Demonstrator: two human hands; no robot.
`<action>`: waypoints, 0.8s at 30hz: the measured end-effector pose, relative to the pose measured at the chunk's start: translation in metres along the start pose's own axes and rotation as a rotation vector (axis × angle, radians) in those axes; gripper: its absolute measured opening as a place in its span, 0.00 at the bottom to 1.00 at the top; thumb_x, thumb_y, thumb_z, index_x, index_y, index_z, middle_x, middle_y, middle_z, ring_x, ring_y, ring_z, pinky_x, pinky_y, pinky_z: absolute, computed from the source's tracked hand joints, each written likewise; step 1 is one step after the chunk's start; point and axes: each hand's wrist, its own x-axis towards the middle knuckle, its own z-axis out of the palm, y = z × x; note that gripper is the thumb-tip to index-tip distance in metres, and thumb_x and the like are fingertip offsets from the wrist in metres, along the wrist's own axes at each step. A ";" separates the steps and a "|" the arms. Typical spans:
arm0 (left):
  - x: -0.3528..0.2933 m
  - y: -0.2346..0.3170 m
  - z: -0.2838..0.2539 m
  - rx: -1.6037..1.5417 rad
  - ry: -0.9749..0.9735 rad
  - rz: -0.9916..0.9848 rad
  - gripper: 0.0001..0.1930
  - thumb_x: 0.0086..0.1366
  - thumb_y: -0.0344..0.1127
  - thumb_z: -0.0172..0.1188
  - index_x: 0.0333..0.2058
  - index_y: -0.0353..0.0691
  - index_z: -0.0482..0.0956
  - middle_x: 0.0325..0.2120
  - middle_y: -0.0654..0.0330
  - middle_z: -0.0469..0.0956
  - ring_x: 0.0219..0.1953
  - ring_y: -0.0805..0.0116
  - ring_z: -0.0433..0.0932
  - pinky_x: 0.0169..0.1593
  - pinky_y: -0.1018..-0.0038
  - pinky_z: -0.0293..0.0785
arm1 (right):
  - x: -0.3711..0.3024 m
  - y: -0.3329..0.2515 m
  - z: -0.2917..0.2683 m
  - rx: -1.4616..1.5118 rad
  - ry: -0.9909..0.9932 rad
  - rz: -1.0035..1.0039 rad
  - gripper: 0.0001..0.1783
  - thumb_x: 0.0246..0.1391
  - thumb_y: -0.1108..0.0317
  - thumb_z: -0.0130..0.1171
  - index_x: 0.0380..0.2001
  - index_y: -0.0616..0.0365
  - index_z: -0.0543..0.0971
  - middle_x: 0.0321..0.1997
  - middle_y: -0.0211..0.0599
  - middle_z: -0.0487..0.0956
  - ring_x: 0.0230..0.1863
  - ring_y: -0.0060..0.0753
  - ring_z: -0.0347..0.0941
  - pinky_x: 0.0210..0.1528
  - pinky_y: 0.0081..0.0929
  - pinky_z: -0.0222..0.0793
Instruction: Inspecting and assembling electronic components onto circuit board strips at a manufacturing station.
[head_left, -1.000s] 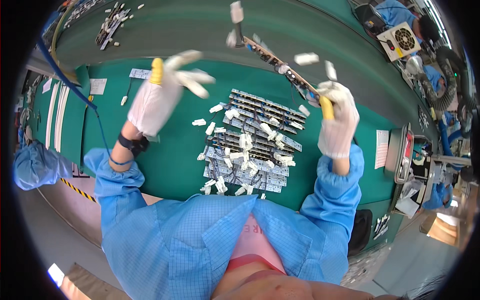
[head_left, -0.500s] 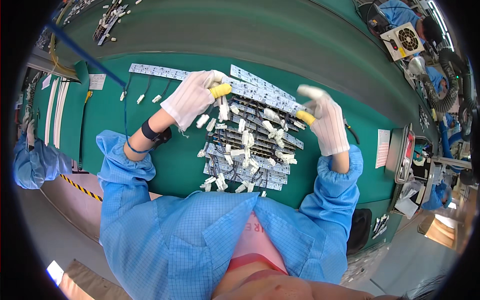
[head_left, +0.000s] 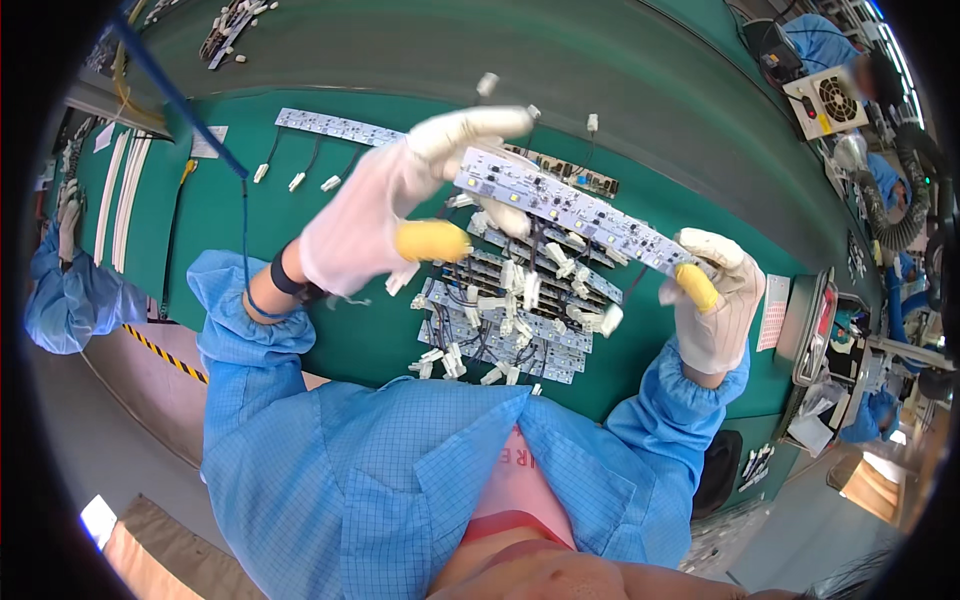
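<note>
A long pale LED circuit board strip (head_left: 575, 205) is held up at a slant above the bench, its printed face showing. My right hand (head_left: 712, 290), in a white glove with a yellow thumb cover, grips its right end between thumb and fingers. My left hand (head_left: 400, 215), gloved the same way, is spread at the other end, the index finger stretched out and the thumb well apart. Some left fingers are partly behind the strip, so contact is unclear. Below lies a pile of similar LED boards (head_left: 560, 360) with dark wires and white connectors. Another board (head_left: 575, 175) lies just beyond, wires pointing away.
One more LED strip (head_left: 335, 127) lies at the far left with its wires toward me. A blue cord (head_left: 180, 90) hangs at the left. Metal trays (head_left: 805, 330) and a printed sheet (head_left: 773, 312) are at the right. A co-worker's gloved hand (head_left: 68, 225) is at far left.
The strip has been lifted toward me and to the right in my right hand. My left hand has let its thumb come off the strip and opened.
</note>
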 end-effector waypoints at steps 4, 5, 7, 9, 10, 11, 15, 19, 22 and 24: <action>-0.005 0.003 -0.010 0.546 0.009 0.163 0.22 0.53 0.36 0.69 0.48 0.42 0.79 0.43 0.55 0.80 0.35 0.72 0.78 0.43 0.74 0.72 | 0.007 -0.005 -0.003 0.293 -0.225 0.432 0.21 0.51 0.61 0.64 0.43 0.65 0.76 0.20 0.28 0.74 0.18 0.14 0.69 0.20 0.12 0.61; -0.005 0.013 -0.007 0.412 0.024 -0.065 0.23 0.54 0.37 0.69 0.49 0.39 0.78 0.43 0.53 0.80 0.39 0.69 0.79 0.49 0.72 0.71 | 0.007 -0.005 0.002 0.343 -0.177 0.402 0.23 0.51 0.60 0.64 0.45 0.65 0.75 0.20 0.27 0.73 0.18 0.13 0.68 0.20 0.11 0.60; -0.003 0.015 -0.004 0.326 0.081 -0.177 0.22 0.52 0.35 0.70 0.47 0.36 0.78 0.41 0.54 0.81 0.41 0.69 0.81 0.49 0.74 0.73 | 0.009 -0.009 0.001 0.325 -0.149 0.385 0.31 0.53 0.52 0.64 0.50 0.65 0.72 0.23 0.26 0.72 0.20 0.13 0.67 0.21 0.11 0.59; -0.001 0.022 -0.004 0.525 0.066 -0.139 0.22 0.51 0.35 0.71 0.46 0.36 0.79 0.40 0.55 0.82 0.39 0.69 0.81 0.47 0.75 0.74 | 0.007 0.000 -0.001 0.497 -0.113 0.317 0.33 0.52 0.50 0.65 0.51 0.66 0.71 0.23 0.29 0.73 0.21 0.15 0.69 0.22 0.12 0.61; 0.000 0.024 -0.004 0.721 0.045 -0.102 0.22 0.49 0.34 0.72 0.45 0.36 0.80 0.40 0.56 0.82 0.37 0.69 0.81 0.45 0.77 0.74 | 0.005 0.004 0.000 0.666 -0.074 0.253 0.36 0.52 0.47 0.65 0.52 0.66 0.70 0.22 0.32 0.75 0.21 0.18 0.71 0.23 0.13 0.62; -0.002 0.019 -0.002 0.613 0.101 -0.014 0.23 0.48 0.36 0.73 0.44 0.37 0.81 0.40 0.57 0.82 0.36 0.67 0.81 0.42 0.77 0.74 | 0.003 0.005 0.000 0.679 -0.023 0.294 0.32 0.57 0.49 0.61 0.52 0.67 0.70 0.23 0.33 0.76 0.21 0.20 0.72 0.23 0.13 0.63; -0.006 0.005 -0.003 0.692 0.177 0.169 0.26 0.44 0.43 0.74 0.45 0.47 0.82 0.36 0.63 0.82 0.26 0.70 0.73 0.36 0.75 0.70 | 0.004 -0.001 0.001 0.571 -0.009 0.333 0.33 0.58 0.47 0.58 0.52 0.67 0.70 0.30 0.30 0.74 0.25 0.15 0.69 0.24 0.11 0.62; 0.001 0.003 -0.008 0.647 0.153 0.131 0.26 0.45 0.42 0.74 0.45 0.46 0.82 0.33 0.63 0.81 0.26 0.71 0.73 0.36 0.75 0.71 | 0.002 0.004 -0.003 0.622 0.006 0.293 0.28 0.59 0.53 0.59 0.50 0.68 0.71 0.26 0.36 0.78 0.22 0.22 0.72 0.26 0.16 0.67; -0.003 0.014 -0.015 0.448 0.017 -0.098 0.27 0.54 0.43 0.71 0.48 0.29 0.77 0.45 0.53 0.77 0.39 0.69 0.80 0.45 0.75 0.76 | 0.001 0.004 -0.002 0.683 -0.008 0.257 0.28 0.59 0.52 0.59 0.49 0.67 0.72 0.25 0.36 0.78 0.22 0.22 0.72 0.26 0.16 0.67; -0.003 0.014 -0.014 0.419 0.041 -0.194 0.28 0.55 0.43 0.70 0.48 0.28 0.76 0.45 0.52 0.77 0.40 0.68 0.80 0.45 0.76 0.76 | 0.001 0.001 -0.002 0.684 -0.017 0.237 0.27 0.59 0.52 0.59 0.49 0.67 0.72 0.25 0.35 0.77 0.22 0.21 0.72 0.26 0.16 0.66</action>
